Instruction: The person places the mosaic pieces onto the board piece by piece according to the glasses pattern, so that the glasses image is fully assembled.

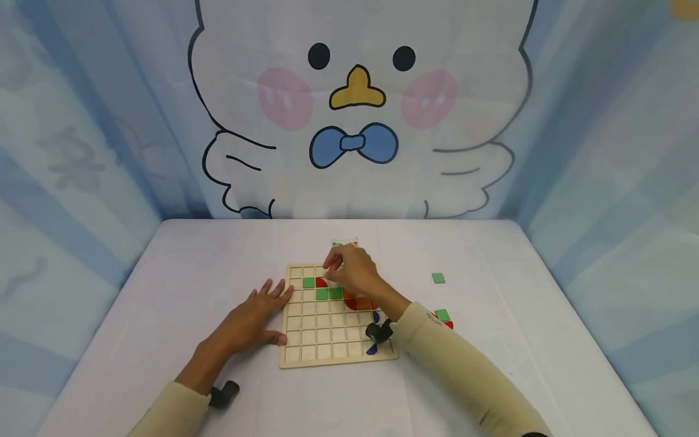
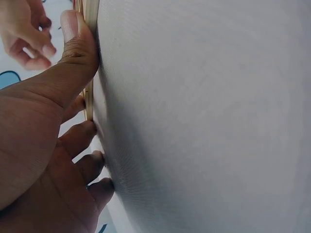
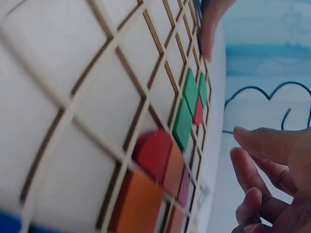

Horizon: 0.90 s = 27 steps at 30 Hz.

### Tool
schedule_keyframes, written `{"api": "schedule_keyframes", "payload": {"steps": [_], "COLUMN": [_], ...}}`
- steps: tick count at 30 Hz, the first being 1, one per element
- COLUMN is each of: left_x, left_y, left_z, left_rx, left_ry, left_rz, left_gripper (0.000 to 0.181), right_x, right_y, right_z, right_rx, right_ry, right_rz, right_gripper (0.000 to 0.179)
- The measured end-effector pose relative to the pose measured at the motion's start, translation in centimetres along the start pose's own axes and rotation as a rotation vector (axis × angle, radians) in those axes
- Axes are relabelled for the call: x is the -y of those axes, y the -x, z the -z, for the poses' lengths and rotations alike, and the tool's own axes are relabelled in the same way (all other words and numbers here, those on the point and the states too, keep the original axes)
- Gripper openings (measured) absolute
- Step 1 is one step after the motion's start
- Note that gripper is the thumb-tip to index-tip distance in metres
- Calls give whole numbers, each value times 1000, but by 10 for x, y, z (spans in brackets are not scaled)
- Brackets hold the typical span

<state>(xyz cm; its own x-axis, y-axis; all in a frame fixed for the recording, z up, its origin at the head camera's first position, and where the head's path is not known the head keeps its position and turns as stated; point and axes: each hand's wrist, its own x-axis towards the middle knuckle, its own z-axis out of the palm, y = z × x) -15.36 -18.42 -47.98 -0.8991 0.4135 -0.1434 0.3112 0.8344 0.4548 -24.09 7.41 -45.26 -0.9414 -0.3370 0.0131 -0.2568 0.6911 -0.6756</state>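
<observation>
A pale wooden grid board (image 1: 308, 334) lies on the white table. Against its left edge rests my left hand (image 1: 246, 321), fingers spread; the left wrist view shows the thumb (image 2: 77, 43) pressing the board's rim. Over the upper part of the board hovers my right hand (image 1: 355, 267), fingers loosely bent. In the right wrist view, a small gap separates its thumb and fingertips, and no piece shows between them. Green square tiles (image 1: 322, 294), a red rounded piece (image 1: 321, 282) and orange tiles (image 1: 363, 303) sit in the grid, partly behind the right hand.
Blue pieces (image 1: 372, 349) lie at the board's lower right, near the dark wrist camera (image 1: 378, 332). A loose green square (image 1: 438, 278) lies to the right. More green and red pieces (image 1: 442, 315) are partly hidden by the right sleeve. Behind the board is a patterned card (image 1: 345, 241).
</observation>
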Motion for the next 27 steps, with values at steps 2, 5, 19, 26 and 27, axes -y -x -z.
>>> {"api": "schedule_keyframes", "payload": {"steps": [2,5,19,26,27], "left_x": [1,1,-2,-4,-4], "left_y": [0,0,-1,-1,-1], "left_z": [-1,-2,-1,-1,-1], "left_rx": [-3,-6,2,8,8], "left_ry": [-6,-7,-12,-23,-22], "left_rz": [-1,-4,4,23,24], "left_gripper": [110,110,111,112,112], "right_x": [-5,-13,-69,-90,-93], "right_y": [5,12,54,80,84], "right_z": [10,25,83,98,99], "right_rx": [-23,-62,-177,-173,-170], "right_ry": [-1,13,103,123,127], "right_rz": [-15,-49,-246,-304,-309], "right_gripper": [8,8,14,17,17]}}
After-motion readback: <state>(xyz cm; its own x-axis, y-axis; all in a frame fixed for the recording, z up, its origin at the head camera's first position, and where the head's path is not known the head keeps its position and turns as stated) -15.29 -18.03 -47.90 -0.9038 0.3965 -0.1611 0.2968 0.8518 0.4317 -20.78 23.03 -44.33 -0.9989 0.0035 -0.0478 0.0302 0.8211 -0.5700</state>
